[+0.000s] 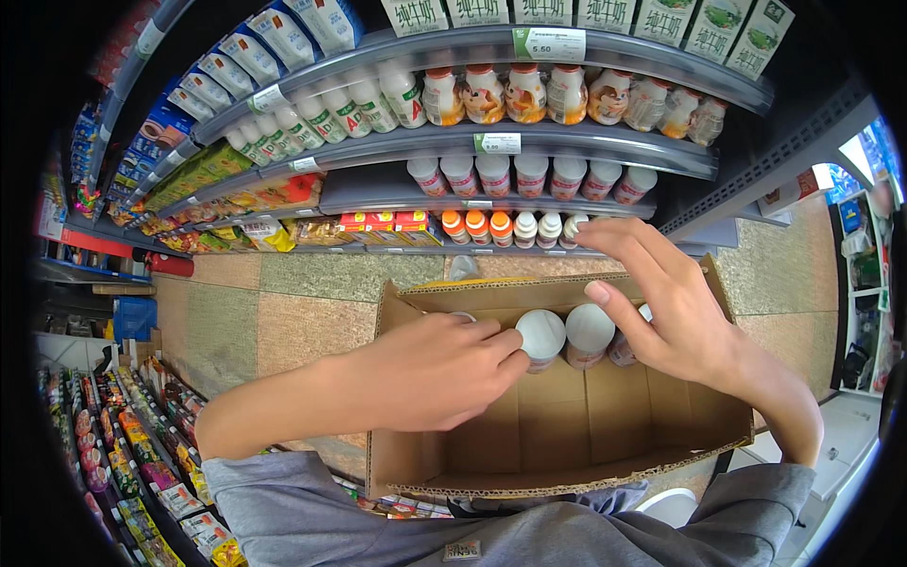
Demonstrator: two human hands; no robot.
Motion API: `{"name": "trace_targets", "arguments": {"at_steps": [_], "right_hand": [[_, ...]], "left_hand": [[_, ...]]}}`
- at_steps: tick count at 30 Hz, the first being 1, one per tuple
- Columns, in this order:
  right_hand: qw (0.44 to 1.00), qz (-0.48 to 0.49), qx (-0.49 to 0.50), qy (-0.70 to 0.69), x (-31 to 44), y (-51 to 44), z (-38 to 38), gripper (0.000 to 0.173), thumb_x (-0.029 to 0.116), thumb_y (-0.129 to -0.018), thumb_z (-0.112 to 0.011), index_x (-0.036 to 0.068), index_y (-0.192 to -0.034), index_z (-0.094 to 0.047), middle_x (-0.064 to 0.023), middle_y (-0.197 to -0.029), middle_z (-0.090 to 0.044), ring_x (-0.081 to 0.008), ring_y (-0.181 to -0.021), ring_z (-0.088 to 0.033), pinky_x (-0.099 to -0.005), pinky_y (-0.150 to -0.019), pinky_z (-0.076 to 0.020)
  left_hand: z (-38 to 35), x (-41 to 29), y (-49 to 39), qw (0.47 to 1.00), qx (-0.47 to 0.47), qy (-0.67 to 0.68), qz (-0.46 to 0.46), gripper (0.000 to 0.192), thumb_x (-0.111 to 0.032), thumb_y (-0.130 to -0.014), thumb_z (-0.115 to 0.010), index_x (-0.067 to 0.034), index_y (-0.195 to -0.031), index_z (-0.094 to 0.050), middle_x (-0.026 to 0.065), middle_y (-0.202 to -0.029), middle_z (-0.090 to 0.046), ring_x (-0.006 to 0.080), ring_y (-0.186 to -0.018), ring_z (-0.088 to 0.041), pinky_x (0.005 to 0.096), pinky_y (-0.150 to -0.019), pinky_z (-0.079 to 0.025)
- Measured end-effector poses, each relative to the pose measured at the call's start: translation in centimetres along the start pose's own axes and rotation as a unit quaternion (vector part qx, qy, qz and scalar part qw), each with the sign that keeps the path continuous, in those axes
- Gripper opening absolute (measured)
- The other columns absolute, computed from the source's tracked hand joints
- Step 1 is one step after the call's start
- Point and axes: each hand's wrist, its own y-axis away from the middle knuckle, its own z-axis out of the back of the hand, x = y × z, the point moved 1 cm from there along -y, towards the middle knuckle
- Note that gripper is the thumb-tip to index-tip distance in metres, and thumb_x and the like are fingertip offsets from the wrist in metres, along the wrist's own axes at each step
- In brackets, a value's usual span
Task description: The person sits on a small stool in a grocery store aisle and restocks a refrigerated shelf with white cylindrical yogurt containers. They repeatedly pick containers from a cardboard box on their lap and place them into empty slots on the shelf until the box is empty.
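Note:
An open cardboard box [588, 453] is in front of me, with several white-lidded canisters in a row along its far side. My left hand [453, 372] reaches into it with curled fingers. Its fingertips are beside a white-lidded canister [541, 337], and I cannot tell whether they grip anything. Another white lid [464, 317] shows only partly behind that hand. My right hand [662, 312] hovers over the box's far right part, thumb and fingers apart, holding nothing. Below its thumb stand a second canister [589, 340] and a third canister [623, 351], the latter partly covered by the hand.
Beyond the box, a store shelf [602, 147] carries similar white-lidded canisters [531, 177], several drink bottles [524, 92] and milk cartons [606, 13]. Small bottles [526, 230] line the lowest shelf. Packaged snacks [156, 482] fill a rack at left. A fire extinguisher [170, 264] lies left.

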Motion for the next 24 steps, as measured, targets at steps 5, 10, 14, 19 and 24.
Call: {"name": "trace_targets", "arguments": {"at_steps": [5,10,14,19,24], "right_hand": [[0.999,-0.001,-0.018,-0.029,0.2,1.2,0.0,0.034,0.014,-0.098,-0.067,-0.002,-0.126,-0.057,-0.0197,-0.121,-0.062,-0.0423,-0.108,-0.064,-0.0476,-0.090,-0.0542],[0.999,-0.006,-0.022,-0.047,0.7,2.0,-0.3,0.033,0.009,-0.096,-0.068,-0.001,-0.126,-0.059,-0.0213,-0.122,-0.065,-0.0419,-0.110,-0.066,-0.0459,-0.094,-0.0544],[0.998,0.012,-0.018,-0.052,0.7,2.4,-0.8,0.030,0.016,-0.100,-0.065,-0.003,-0.122,-0.058,-0.0211,-0.119,-0.062,-0.0427,-0.106,-0.065,-0.0482,-0.091,-0.0552],[0.998,-0.001,-0.013,-0.060,1.0,2.6,-0.8,0.029,0.016,-0.100,-0.065,-0.003,-0.121,-0.058,-0.0207,-0.119,-0.062,-0.0428,-0.106,-0.065,-0.0490,-0.091,-0.0554],[0.998,-0.003,-0.005,-0.064,0.9,2.7,-0.9,0.029,0.013,-0.099,-0.065,-0.002,-0.123,-0.058,-0.0208,-0.119,-0.062,-0.0430,-0.107,-0.066,-0.0485,-0.090,-0.0553]], "left_hand": [[-6.3,0.1,-1.9,0.976,0.154,-0.155,0.011,0.030,-0.015,-0.079,-0.076,-0.004,-0.106,-0.072,0.0050,-0.102,-0.068,0.0226,-0.096,-0.067,0.0330,-0.078,-0.055],[-11.0,1.7,-3.4,0.953,0.175,-0.244,-0.026,0.017,-0.019,-0.078,-0.078,-0.012,-0.094,-0.074,0.0022,-0.095,-0.069,0.0197,-0.093,-0.066,0.0322,-0.079,-0.053],[-11.7,2.3,-4.4,0.931,0.243,-0.273,-0.021,0.009,-0.018,-0.080,-0.076,-0.014,-0.088,-0.077,0.0015,-0.096,-0.072,0.0190,-0.095,-0.066,0.0317,-0.080,-0.053],[-13.2,2.6,-4.4,0.913,0.258,-0.312,-0.057,0.011,-0.020,-0.078,-0.078,-0.015,-0.088,-0.077,0.0005,-0.097,-0.072,0.0187,-0.097,-0.067,0.0303,-0.081,-0.052],[-12.0,2.4,-4.1,0.938,0.224,-0.260,-0.042,0.020,-0.030,-0.074,-0.084,-0.015,-0.086,-0.081,0.0031,-0.101,-0.075,0.0204,-0.101,-0.067,0.0314,-0.083,-0.053]]}}
